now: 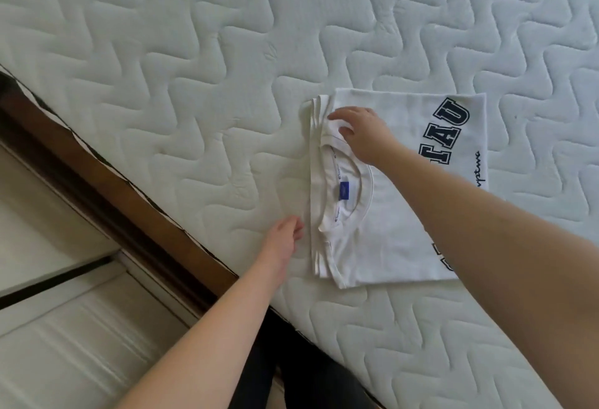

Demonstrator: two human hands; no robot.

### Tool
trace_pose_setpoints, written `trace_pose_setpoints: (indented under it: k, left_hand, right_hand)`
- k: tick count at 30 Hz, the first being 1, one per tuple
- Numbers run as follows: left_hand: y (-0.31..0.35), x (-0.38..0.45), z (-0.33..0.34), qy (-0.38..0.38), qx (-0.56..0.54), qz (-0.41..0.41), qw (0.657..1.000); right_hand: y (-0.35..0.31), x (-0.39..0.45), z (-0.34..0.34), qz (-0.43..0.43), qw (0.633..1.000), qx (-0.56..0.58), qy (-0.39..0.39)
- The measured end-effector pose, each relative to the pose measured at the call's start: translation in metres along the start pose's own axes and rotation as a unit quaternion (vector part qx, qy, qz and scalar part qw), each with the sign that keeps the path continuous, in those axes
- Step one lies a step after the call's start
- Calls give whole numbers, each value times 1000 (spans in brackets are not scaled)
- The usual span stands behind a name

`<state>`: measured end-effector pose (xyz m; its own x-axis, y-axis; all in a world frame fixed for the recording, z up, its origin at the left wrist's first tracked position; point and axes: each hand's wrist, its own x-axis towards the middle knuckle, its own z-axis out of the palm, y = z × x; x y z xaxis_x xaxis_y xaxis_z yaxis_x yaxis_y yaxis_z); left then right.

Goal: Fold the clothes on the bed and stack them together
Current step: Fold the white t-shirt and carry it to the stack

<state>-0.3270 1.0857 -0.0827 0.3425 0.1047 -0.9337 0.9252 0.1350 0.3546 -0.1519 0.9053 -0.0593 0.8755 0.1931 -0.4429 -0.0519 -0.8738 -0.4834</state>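
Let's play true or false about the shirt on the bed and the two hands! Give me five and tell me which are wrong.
1. The shirt is white with dark letters. True.
2. The right hand touches the shirt near its collar end. True.
3. The left hand holds the shirt up in the air. False: it is beside the shirt's edge, low over the mattress, and the shirt lies flat.
4. The label inside the collar is red. False: it is blue.
5. The shirt is folded. True.
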Motion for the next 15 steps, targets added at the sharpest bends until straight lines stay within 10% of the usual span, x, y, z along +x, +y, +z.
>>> trace_pose_setpoints:
  k: [15]
  left_hand:
    - [-72,-35,34,-16,198,-35,980]
  right_hand:
    - [1,63,-13,66,967,-245,-37]
